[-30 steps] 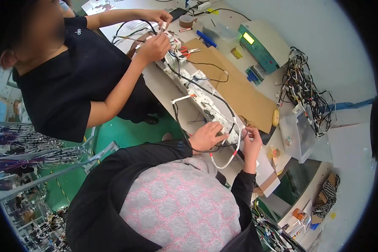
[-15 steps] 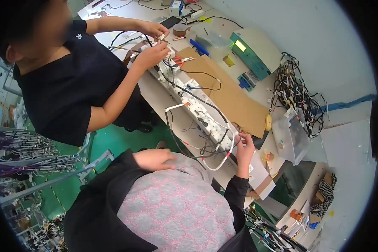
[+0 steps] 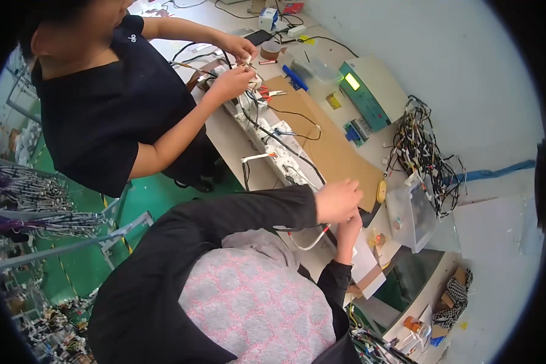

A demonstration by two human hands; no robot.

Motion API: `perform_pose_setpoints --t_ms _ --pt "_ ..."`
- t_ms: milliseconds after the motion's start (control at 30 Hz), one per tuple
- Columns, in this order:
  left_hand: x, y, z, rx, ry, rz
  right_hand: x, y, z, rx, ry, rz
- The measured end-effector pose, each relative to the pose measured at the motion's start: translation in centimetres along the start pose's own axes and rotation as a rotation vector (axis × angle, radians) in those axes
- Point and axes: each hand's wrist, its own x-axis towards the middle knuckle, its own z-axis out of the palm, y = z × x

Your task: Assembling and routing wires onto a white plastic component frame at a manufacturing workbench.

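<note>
My left hand (image 3: 338,201) is stretched across to the right side of the workbench, its fingers curled against my right hand. What it grips, if anything, is hidden. Just below it, my right hand (image 3: 347,233) is closed on a cable, its fingertips partly covered by the left. The cable, white-sleeved with red bands (image 3: 312,244), bends up toward both hands. Beneath them runs a long white fixture strip (image 3: 277,150) with blocks and dark wires laid along it. My left sleeve covers its near end.
A co-worker's hands (image 3: 239,70) handle a small part at the strip's far end. Behind the strip lie red-handled pliers (image 3: 270,93) and a cardboard sheet (image 3: 333,142). A green-fronted tester (image 3: 370,97), a clear plastic bin (image 3: 412,218) and a bundle of wires (image 3: 421,145) stand to the right.
My left hand has swung from my lap up and right to meet my right hand. The right hand has shifted slightly down in the picture. The co-worker's hands stay at the far end.
</note>
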Motion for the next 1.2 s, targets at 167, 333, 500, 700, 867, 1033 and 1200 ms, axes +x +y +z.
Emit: perform_pose_setpoints --t_ms 167,333,500,700,867,1033,1200 --pt "3.0 -5.7 8.7 0.268 -0.114 -0.056 -0.2 -0.3 0.2 -0.002 -0.007 0.068" --pt "2.5 -5.8 8.8 0.043 -0.147 -0.304 0.1 -0.2 0.2 0.057 0.029 0.085" --pt "2.6 -7.3 9.9 0.048 0.023 -0.308 0.3 -0.8 0.4 0.062 0.02 0.066" --pt "3.6 -9.2 10.5 -0.051 -0.158 -0.309 0.1 0.2 0.2 -0.024 0.065 -0.012" --pt "3.6 -7.5 8.3 -0.031 -0.248 -0.434 -0.4 0.2 0.1 -0.087 0.049 -0.076" --pt "4.1 -7.0 8.7 -0.004 -0.27 -0.426 -1.3 -0.9 -3.6 -0.223 0.174 -0.249" --pt "3.9 -7.4 8.9 -0.009 -0.256 -0.362 2.6 4.8 -11.6 -0.181 0.462 0.011"
